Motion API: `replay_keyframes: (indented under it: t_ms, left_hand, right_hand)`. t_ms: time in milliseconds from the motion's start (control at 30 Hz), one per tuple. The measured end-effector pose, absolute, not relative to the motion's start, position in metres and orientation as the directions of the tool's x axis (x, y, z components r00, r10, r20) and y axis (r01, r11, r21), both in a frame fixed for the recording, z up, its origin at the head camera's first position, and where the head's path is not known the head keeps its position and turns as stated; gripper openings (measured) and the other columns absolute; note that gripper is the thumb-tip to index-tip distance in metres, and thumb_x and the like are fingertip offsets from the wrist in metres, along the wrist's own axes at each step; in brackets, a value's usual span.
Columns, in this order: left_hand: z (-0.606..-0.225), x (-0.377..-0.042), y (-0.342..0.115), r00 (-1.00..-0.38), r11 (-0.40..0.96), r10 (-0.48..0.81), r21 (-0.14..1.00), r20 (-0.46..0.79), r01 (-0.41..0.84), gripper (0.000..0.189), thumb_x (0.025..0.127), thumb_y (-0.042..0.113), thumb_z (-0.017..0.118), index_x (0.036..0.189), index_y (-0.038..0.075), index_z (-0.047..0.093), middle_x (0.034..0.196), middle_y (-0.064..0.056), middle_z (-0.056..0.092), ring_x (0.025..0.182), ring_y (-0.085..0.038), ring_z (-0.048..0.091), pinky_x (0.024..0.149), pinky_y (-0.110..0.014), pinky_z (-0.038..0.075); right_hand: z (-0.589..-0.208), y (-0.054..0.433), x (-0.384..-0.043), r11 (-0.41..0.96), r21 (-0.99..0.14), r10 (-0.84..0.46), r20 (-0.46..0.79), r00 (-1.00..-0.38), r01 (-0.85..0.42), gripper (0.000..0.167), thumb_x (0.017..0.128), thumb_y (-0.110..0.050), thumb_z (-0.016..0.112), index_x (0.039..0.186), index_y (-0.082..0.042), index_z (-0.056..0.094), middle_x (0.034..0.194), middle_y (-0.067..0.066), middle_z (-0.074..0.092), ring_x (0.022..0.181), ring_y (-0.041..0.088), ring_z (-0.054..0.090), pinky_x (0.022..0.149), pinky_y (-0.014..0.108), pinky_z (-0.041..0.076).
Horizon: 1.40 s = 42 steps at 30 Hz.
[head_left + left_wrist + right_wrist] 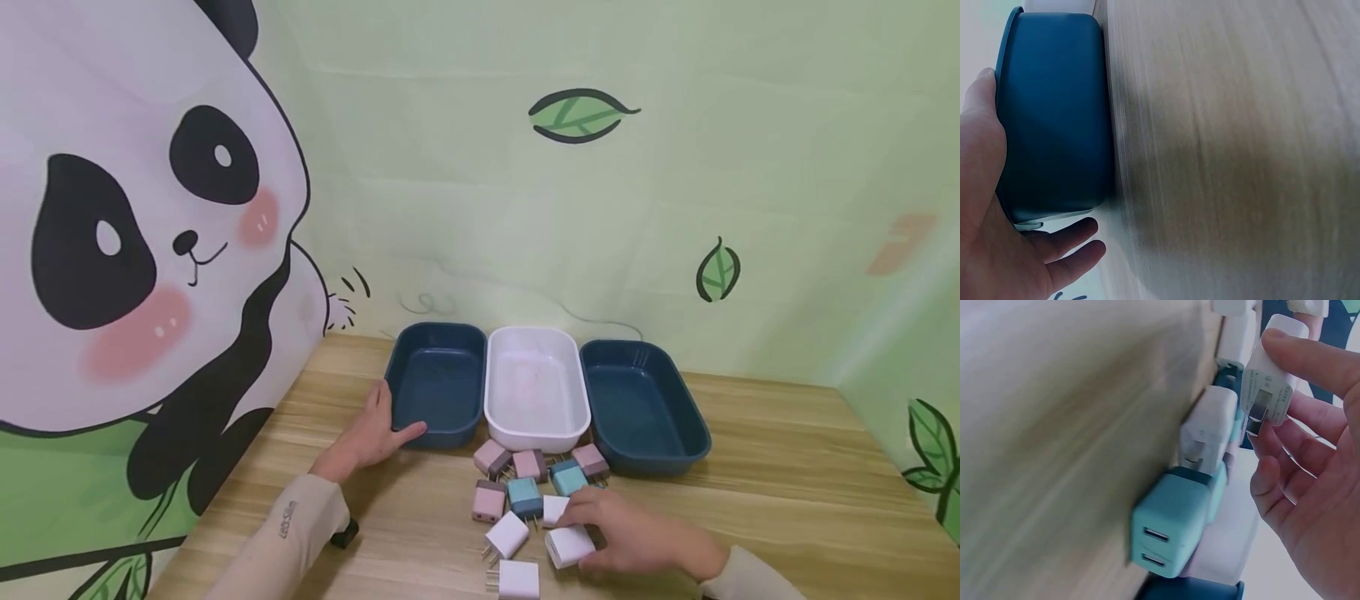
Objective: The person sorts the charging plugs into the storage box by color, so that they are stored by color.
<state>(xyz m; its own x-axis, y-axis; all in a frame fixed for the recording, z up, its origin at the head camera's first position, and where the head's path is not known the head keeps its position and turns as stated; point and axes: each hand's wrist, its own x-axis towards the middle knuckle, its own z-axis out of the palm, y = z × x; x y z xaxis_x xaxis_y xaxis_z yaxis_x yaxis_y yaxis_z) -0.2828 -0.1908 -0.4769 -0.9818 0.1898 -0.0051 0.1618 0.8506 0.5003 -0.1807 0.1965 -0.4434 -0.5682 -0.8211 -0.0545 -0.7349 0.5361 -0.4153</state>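
Observation:
My left hand [372, 435] rests at the near left corner of the left dark blue tray [438, 437], its thumb along the front rim. The left wrist view shows the thumb touching the rim and other fingers extended loosely past the tray's side. My right hand [637, 531] pinches a white charger plug [1267, 378] between thumb and fingers, its metal prongs visible. Around it lie other white charger plugs [507, 535], teal ones [525, 497] and pink ones [489, 502]. Another white plug [554, 510] is partly hidden behind the right fingers.
A white tray [537, 440] stands between the left blue tray and a right dark blue tray [651, 463], all in a row along the back of the wooden table [787, 492]. A green printed backdrop [465, 167] hangs behind. A small black object [345, 534] is by the left sleeve.

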Motion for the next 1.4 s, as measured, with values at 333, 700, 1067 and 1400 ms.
replay_keyframes:
  t_ms: [333,700,1067,1400]
  left_hand:
    - [-0.478,-0.285,-0.19,-0.983,0.846,0.182,0.513,-0.023,0.145,0.11,0.086,0.058,0.058,0.146,-0.011,-0.003,0.152,-0.031,0.0,0.137,-0.044,0.018,0.108,-0.052,0.022]
    - [-0.477,-0.284,-0.192,-0.985,0.846,0.172,0.515,-0.017,0.139,0.11,0.085,0.059,0.058,0.146,-0.012,-0.001,0.151,-0.032,0.002,0.137,-0.045,0.018,0.108,-0.052,0.022]
    - [-0.476,-0.281,-0.191,-0.986,0.846,0.164,0.517,-0.023,0.129,0.114,0.083,0.064,0.057,0.146,-0.01,-0.001,0.151,-0.031,0.003,0.135,-0.045,0.022,0.107,-0.053,0.025]
    - [-0.476,-0.281,-0.19,-0.986,0.843,0.165,0.521,-0.017,0.132,0.11,0.085,0.059,0.058,0.146,-0.011,-0.001,0.151,-0.032,0.004,0.134,-0.046,0.023,0.106,-0.054,0.026]
  right_hand:
    - [-0.432,0.193,-0.19,0.543,-0.371,-0.807,0.017,-0.59,-0.754,0.036,0.08,-0.024,0.076,0.113,-0.014,0.066,0.111,-0.008,0.059,0.1,0.007,0.052,0.086,0.029,0.047]
    - [-0.417,0.183,-0.206,0.58,-0.347,-0.769,0.066,-0.636,-0.737,0.036,0.081,-0.025,0.075,0.115,-0.014,0.065,0.111,-0.008,0.057,0.099,0.008,0.051,0.084,0.03,0.047]
    - [-0.4,0.16,-0.225,0.561,-0.312,-0.778,0.117,-0.617,-0.767,0.037,0.084,-0.026,0.072,0.117,-0.012,0.064,0.108,-0.004,0.058,0.093,0.008,0.051,0.079,0.027,0.049]
    - [-0.38,0.138,-0.241,0.587,-0.261,-0.766,0.127,-0.63,-0.766,0.04,0.085,-0.024,0.072,0.12,-0.009,0.062,0.112,0.001,0.059,0.097,0.013,0.053,0.084,0.031,0.049]
